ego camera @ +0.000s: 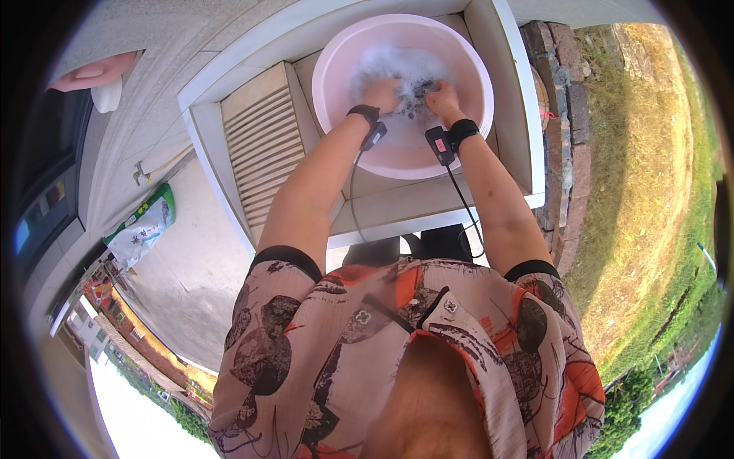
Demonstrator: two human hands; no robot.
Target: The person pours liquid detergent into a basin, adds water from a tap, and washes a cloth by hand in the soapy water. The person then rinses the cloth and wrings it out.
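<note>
A round pink plastic basin (401, 163) stands in a tiled wash sink and holds water with white suds (410, 60). Dark cloth (421, 94) lies partly under the foam between my two hands. My left hand (383, 94) is at the left of the suds, its fingertips hidden by foam; whether it grips the cloth I cannot tell. At the cloth's right edge, my right hand (443, 98) has curled fingers pinched on it. Each wrist wears a black strap with a small cabled box.
A ribbed washboard slope (264, 152) is built into the sink, left of the basin. The sink's pale rim (519, 103) surrounds both. A wall tap (139, 173) and a green-and-white bag (143, 226) are farther left. Bricks (579, 112) edge the right side.
</note>
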